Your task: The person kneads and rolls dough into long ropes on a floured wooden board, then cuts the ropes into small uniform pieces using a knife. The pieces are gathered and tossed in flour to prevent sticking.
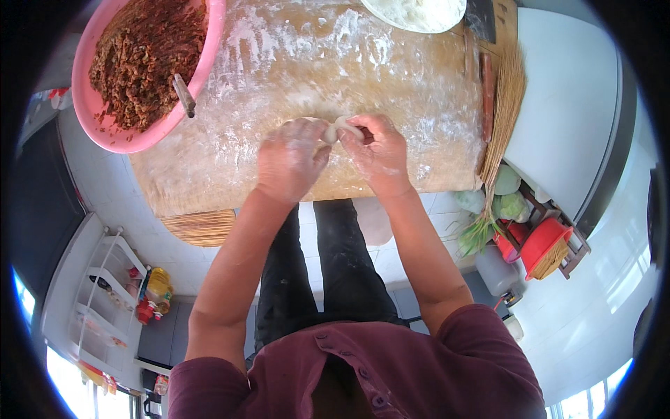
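Between my two hands is a small curved piece of pale dough (343, 125), held just above the floured wooden board (220, 173). My left hand (294, 154) grips its left side, with the fingers curled over and blurred. The right end sits between the thumb and fingers of my right hand (379, 149). Flour dusts both hands. The fingers hide part of the dough. At the upper left, a pink basin (149, 140) holds a brown minced filling (149, 68). A utensil handle (184, 95) leans on the basin's rim.
A bowl of white flour (424, 13) stands at the board's far edge. Along the right side lie a reddish wooden stick (487, 99) and a bundle of straw stalks (505, 105). Green cabbages (510, 207) and a red basin (544, 241) sit lower right. A white shelf rack (104, 293) stands lower left.
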Demonstrator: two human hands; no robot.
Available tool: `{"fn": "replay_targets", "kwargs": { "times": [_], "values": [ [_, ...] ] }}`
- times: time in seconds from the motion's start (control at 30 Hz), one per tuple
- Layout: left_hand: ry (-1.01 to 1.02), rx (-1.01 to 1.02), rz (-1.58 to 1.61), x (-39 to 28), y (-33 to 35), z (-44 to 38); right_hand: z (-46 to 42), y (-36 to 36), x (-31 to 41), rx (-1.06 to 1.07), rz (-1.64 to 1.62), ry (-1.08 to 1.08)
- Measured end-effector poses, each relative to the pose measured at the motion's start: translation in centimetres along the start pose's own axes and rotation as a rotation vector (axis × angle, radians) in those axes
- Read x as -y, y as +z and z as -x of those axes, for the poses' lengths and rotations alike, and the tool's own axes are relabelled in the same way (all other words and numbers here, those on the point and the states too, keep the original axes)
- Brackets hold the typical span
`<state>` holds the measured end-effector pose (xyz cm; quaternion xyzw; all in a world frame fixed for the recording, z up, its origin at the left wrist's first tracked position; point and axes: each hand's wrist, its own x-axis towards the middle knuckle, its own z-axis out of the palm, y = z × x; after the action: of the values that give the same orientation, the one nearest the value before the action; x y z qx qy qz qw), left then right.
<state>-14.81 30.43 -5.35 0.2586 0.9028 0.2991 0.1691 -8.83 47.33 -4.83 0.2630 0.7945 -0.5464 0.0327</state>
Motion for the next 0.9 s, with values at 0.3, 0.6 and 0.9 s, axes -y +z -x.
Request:
{"fn": "replay_targets", "kwargs": {
  "times": [0.3,0.6,0.9],
  "values": [
    [0.056,-0.070,0.117,2.2,2.7,2.6,-4.0,1.6,-3.4,-0.193,0.349,-0.408],
    [-0.693,-0.068,0.487,1.9,3.0,3.3,-3.0,4.4,-4.9,0.007,0.280,-0.450],
    [-0.117,-0.303,0.240,2.3,2.5,-0.2,-1.4,2.8,-1.5,-0.106,-0.536,0.353]
  ]
}}
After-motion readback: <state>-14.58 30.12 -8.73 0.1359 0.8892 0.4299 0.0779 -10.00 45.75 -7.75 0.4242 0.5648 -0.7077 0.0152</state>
